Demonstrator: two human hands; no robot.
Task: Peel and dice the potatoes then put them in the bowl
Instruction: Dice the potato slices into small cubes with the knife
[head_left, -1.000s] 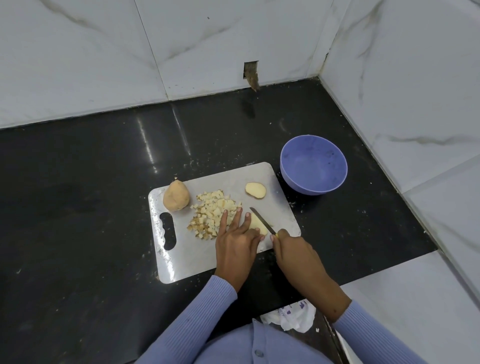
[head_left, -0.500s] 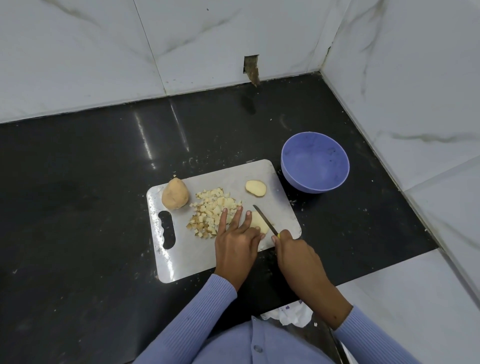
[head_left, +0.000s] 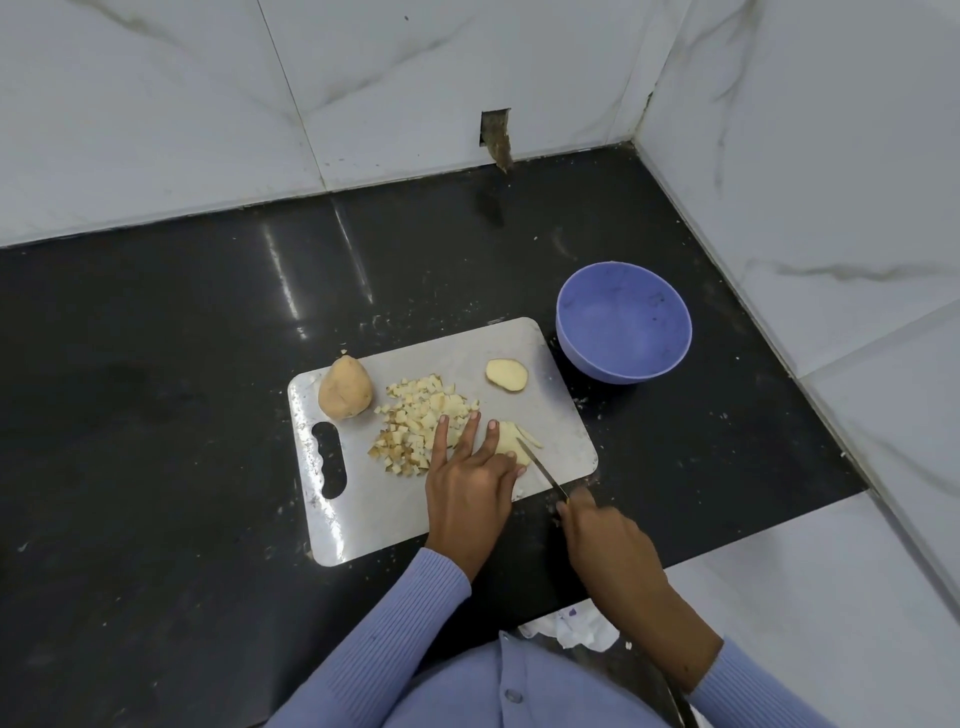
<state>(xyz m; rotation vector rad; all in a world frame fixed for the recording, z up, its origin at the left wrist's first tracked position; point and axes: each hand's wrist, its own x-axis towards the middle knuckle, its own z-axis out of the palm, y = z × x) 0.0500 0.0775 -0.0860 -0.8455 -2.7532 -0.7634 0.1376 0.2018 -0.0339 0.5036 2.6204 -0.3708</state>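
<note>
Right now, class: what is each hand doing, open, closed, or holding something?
Left hand: open, straight fingers pressing the potato piece on the cutting board.
Right hand: closed around the knife, holding it.

A: Setting?
B: A kitchen, likely domestic. Polished black stone desk (head_left: 156, 395) set into a corner, white marble-look wall tiles (head_left: 156, 104) on two sides.
A: Supporting evidence?
B: Cutting board (head_left: 457, 519) carrying diced potato (head_left: 421, 415), a whole potato (head_left: 344, 388), a knife (head_left: 540, 467), and a purple bowl (head_left: 623, 322) just beside the board.
</note>
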